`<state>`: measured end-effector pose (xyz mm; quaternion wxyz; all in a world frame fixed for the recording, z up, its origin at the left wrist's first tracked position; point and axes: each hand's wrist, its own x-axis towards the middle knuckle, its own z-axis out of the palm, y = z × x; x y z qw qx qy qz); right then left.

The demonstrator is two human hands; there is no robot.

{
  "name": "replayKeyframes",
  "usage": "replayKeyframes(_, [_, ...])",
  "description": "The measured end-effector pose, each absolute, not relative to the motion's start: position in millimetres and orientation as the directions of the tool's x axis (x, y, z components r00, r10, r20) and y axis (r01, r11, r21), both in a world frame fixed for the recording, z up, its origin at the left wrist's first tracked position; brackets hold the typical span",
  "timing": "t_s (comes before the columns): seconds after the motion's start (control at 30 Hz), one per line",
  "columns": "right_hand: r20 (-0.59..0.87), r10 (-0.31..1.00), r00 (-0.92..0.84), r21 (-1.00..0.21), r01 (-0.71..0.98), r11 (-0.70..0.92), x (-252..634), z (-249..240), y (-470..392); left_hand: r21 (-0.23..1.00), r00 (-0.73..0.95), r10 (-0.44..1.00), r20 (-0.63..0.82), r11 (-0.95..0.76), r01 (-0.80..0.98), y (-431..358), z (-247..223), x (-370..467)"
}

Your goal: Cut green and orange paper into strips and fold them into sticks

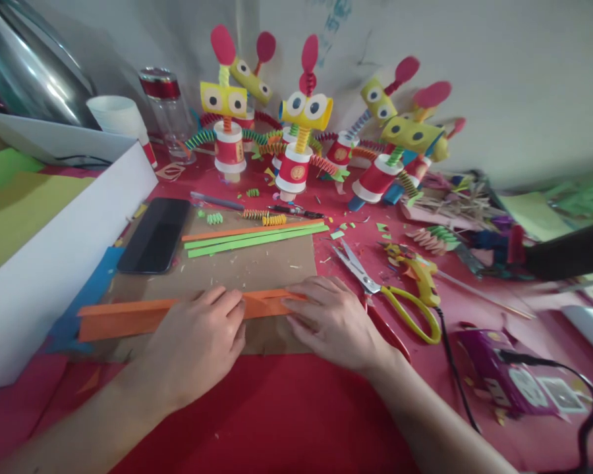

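A long strip of orange paper, folded lengthwise, lies across the brown cardboard sheet. My left hand is closed over the strip near its middle, fingers curled at the upper edge. At the strip's right end, my right hand pinches the paper between thumb and fingers. Just beyond, thin green paper strips and a thin orange strip lie side by side. Small folded paper springs and a pen are behind them.
Yellow-handled scissors and a yellow glue gun with a black cord lie to the right. A phone and a white box are at left. Several paper-cup figures stand at the back. Paper scraps are heaped far right.
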<state>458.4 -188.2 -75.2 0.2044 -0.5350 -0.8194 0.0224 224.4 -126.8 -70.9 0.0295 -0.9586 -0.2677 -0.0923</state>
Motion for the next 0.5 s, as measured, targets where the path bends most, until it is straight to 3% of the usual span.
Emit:
replayKeyframes(0.2, [0.275, 0.897, -0.345, -0.237, 0.88, 0.411, 459.2, -73.3, -186.4, -0.117, 0.88, 0.453, 0.144, -0.875, 0.469, -126.4, -71.7, 223.6])
replayKeyframes(0.37, [0.291, 0.878, -0.38, -0.213, 0.869, 0.446, 460.1, -72.4, -185.5, -0.055, 0.845, 0.504, 0.179, -0.853, 0.52, -125.3, -68.6, 226.4])
replayKeyframes(0.5, [0.304, 0.879, -0.368, -0.233, 0.866, 0.443, 461.0, -75.8, -184.6, -0.076, 0.887, 0.433, 0.16, -0.891, 0.448, -124.9, -70.1, 228.5])
